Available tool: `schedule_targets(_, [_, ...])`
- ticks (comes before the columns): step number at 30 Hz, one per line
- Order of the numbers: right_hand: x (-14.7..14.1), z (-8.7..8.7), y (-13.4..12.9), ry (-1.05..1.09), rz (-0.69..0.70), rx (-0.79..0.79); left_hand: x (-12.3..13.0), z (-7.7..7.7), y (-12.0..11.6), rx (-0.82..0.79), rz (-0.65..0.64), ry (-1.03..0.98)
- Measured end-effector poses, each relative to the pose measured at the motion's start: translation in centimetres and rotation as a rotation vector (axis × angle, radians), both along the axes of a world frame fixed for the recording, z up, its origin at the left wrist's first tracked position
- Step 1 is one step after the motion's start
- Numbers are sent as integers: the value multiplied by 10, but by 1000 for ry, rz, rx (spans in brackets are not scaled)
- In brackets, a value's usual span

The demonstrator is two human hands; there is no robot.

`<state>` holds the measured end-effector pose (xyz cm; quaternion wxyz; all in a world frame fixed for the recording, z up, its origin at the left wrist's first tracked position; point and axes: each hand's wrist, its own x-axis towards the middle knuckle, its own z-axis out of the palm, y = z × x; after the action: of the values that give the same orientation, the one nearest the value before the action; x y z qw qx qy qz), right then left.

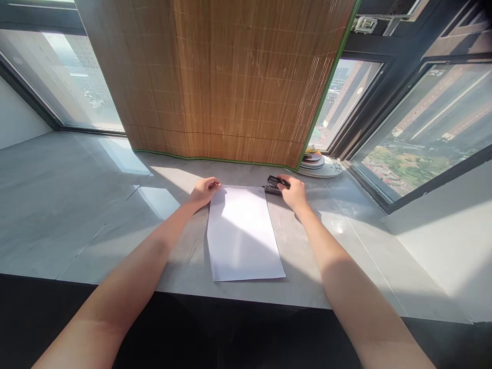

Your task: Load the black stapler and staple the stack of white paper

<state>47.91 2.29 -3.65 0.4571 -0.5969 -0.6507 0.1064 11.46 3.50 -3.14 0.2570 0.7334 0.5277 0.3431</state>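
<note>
stapler [272, 187]: black, low and blocky, with a slight shine; it sits in the right hand [295, 193], by the far right corner of the paper [246, 233]
right grip: fingers clamped on the stapler from its right-hand end
left hand [204, 191]: fingers drawn in at the paper's far left corner; whether they pinch it or only rest there, i cannot tell
good handling: probably best with the stapler level and square to the corner, the left fingers steadying the opposite one against skewing
sheet: white, smooth, rectangular, reaching from between the fingers towards the body; how many layers, i cannot tell
counter [65, 220]: pale grey, stone-like, thinly seamed, beneath both hands
plates [319, 166]: round, pale, stacked, beyond the right fingers
blind [230, 77]: thin brown slats, green-edged, hanging beyond both hands
</note>
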Motion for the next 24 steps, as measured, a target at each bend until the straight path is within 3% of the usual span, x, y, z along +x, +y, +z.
schedule_targets(5, [-9,4,-5,-28,116,-34,0,3,-2,-7,-2,26])
schedule_targets(13, [-23,7,-12,-169,263,41,-3,5,-1,42,12,119])
schedule_targets(24, [-26,8,-14,-202,254,36,-13,17,-5,8,41,142])
